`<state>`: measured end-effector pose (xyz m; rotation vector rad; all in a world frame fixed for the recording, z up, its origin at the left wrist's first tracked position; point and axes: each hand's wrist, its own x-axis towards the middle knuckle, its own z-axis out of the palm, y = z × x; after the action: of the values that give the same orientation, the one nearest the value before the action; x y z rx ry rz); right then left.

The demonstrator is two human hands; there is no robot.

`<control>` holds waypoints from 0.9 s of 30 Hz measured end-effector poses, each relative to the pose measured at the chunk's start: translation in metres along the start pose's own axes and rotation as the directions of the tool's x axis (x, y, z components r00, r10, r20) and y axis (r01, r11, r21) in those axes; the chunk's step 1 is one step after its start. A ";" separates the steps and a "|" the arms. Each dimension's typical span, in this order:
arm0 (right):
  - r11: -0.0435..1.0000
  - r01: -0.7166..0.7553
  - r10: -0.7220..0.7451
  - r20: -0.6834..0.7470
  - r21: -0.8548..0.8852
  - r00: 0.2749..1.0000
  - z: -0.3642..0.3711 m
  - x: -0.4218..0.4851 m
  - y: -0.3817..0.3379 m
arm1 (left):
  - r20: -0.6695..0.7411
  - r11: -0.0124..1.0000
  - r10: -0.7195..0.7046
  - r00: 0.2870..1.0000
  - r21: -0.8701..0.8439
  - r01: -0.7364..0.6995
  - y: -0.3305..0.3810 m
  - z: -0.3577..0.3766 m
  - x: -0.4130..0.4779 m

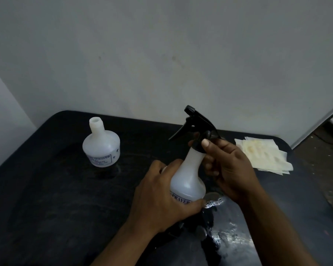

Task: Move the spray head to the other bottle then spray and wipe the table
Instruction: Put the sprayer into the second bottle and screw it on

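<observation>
A white plastic bottle (186,181) stands tilted near the middle of the black table (56,198), with a black spray head (197,123) on its neck. My left hand (161,198) wraps around the bottle's lower body. My right hand (227,166) grips the black collar at the base of the spray head, thumb on top. A second white bottle (102,146) stands upright at the back left, its neck open with no head on it. Pale folded wipes (261,156) lie at the back right of the table.
A wet, shiny patch (223,227) spreads over the table near its front, below the held bottle. A plain wall (161,54) rises right behind the table. To the right, past the table's edge, is a speckled floor (327,169).
</observation>
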<state>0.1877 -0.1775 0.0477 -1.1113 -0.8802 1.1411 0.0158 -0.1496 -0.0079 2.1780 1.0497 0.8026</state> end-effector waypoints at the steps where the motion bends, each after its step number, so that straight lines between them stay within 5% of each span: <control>1: 0.998 0.026 -0.027 -0.003 -0.049 1.000 0.000 0.000 0.002 | 0.005 1.000 -0.006 1.000 0.005 0.006 -0.001 0.000 -0.001; 10: 0.919 0.109 -0.121 -0.009 -0.379 0.993 0.002 0.002 0.030 | 0.065 0.995 -0.087 0.994 -0.034 0.090 -0.011 0.016 0.005; 15: 0.916 0.145 -0.160 -0.010 -0.375 0.987 -0.003 0.010 0.042 | 0.073 0.988 -0.120 0.990 -0.090 0.126 -0.014 0.022 0.006; 22: 0.884 0.226 -0.191 0.126 -0.410 0.974 -0.005 0.010 0.046 | 0.348 0.951 -0.182 0.920 -0.177 0.255 -0.022 -0.027 0.036; 25: 0.902 0.214 -0.131 0.234 -0.375 0.963 -0.001 0.009 0.046 | 0.072 0.814 -0.102 0.992 -0.567 0.125 -0.026 -0.072 0.045; 27: 0.922 0.198 -0.087 0.318 -0.333 0.944 0.005 0.009 0.047 | -0.117 0.799 0.012 0.993 -0.596 -0.080 -0.022 -0.086 0.045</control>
<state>0.1740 -0.1657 0.0032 -1.1613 -1.4323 1.0634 -0.0339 -0.0809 0.0442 1.6272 0.6602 1.1111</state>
